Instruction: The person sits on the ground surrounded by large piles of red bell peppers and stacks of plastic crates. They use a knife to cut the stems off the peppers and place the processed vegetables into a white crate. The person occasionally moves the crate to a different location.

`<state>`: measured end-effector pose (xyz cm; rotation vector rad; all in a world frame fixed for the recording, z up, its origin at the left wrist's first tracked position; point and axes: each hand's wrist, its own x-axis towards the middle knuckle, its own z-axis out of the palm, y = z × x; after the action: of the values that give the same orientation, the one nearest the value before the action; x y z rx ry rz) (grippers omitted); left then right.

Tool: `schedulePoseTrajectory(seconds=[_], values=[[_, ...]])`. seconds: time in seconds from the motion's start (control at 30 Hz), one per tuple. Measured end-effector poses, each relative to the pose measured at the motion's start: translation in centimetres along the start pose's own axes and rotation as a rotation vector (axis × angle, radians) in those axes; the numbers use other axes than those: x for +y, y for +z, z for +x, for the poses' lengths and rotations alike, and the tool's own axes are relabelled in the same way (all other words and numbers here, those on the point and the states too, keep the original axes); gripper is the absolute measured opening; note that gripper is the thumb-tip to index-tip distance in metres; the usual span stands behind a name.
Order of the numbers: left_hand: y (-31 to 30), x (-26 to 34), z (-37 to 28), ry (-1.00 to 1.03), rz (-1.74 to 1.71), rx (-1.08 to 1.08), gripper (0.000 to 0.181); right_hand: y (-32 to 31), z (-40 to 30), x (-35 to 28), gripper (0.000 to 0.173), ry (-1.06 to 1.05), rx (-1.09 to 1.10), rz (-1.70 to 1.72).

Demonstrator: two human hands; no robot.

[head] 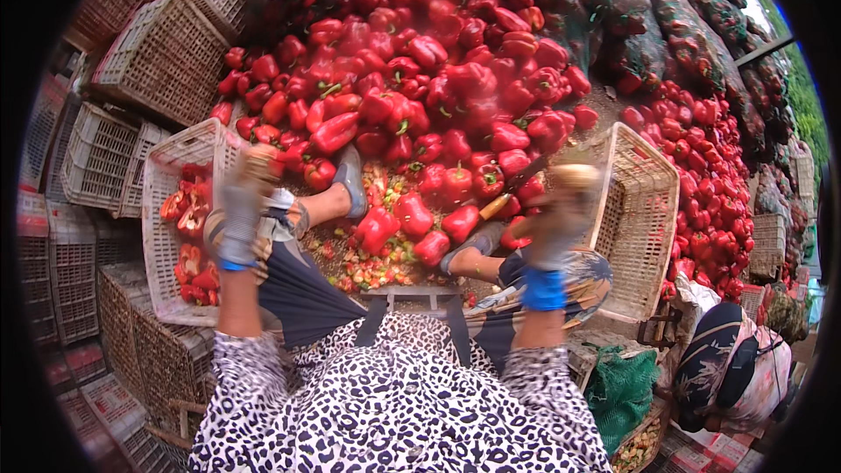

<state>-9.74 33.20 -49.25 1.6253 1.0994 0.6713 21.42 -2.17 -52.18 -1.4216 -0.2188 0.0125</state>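
Note:
My left hand (246, 194), in a striped glove and blurred, is above the right rim of a plastic crate (150, 223) that holds cut red pepper pieces (190, 263). My right hand (566, 200), also gloved and blurred, is by the near side of another plastic crate (669, 223); whether either hand holds something cannot be made out. A knife with a yellow handle (494, 207) shows just left of my right hand, among the peppers. A large pile of whole red bell peppers (420, 85) spreads before me. Pepper cores and scraps (374, 269) lie on the ground between my feet.
Stacked crates (161, 52) stand at the left. Green mesh sacks of peppers (617, 6) line the back and right, with a second pepper pile (706, 177) below them. A green net bag (621, 391) is at the lower right, near another person (736, 368).

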Motion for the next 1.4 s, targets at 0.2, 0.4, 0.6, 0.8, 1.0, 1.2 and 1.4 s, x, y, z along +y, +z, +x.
schedulePoseTrajectory(seconds=[0.2, 0.4, 0.6, 0.8, 1.0, 1.2, 1.4], values=[[-15.4, -3.8, 4.3, 0.286, 1.271, 0.42, 0.077, -19.6, 12.3, 0.6, 0.048, 0.386, 0.67, 0.036], [7.6, -1.4, -1.6, 0.32, 0.672, -0.378, 0.065, -5.8, 5.9, 1.3, 0.03, 0.559, 0.18, 0.241], [21.0, -15.1, -5.7, -0.111, 1.397, -0.851, 0.096, 2.6, -3.6, 4.2, 0.029, 1.059, -0.163, 0.287], [24.0, -20.6, -6.0, 0.0, 1.561, -0.63, 0.094, 1.5, -9.5, 9.0, 0.032, 1.191, -0.134, 0.108], [22.5, -21.1, -2.7, -0.368, 0.82, -0.457, 0.084, 1.1, -9.5, 10.2, 0.037, 1.219, -0.312, 0.004], [21.1, -14.7, -0.9, -0.555, -0.668, -0.506, 0.071, 3.8, -9.5, 11.9, 0.051, 0.907, -0.608, -0.468], [19.7, -7.2, -2.3, -0.461, -0.86, -0.816, 0.083, 5.5, -7.4, 9.1, 0.063, -0.1, -0.534, -0.765]])
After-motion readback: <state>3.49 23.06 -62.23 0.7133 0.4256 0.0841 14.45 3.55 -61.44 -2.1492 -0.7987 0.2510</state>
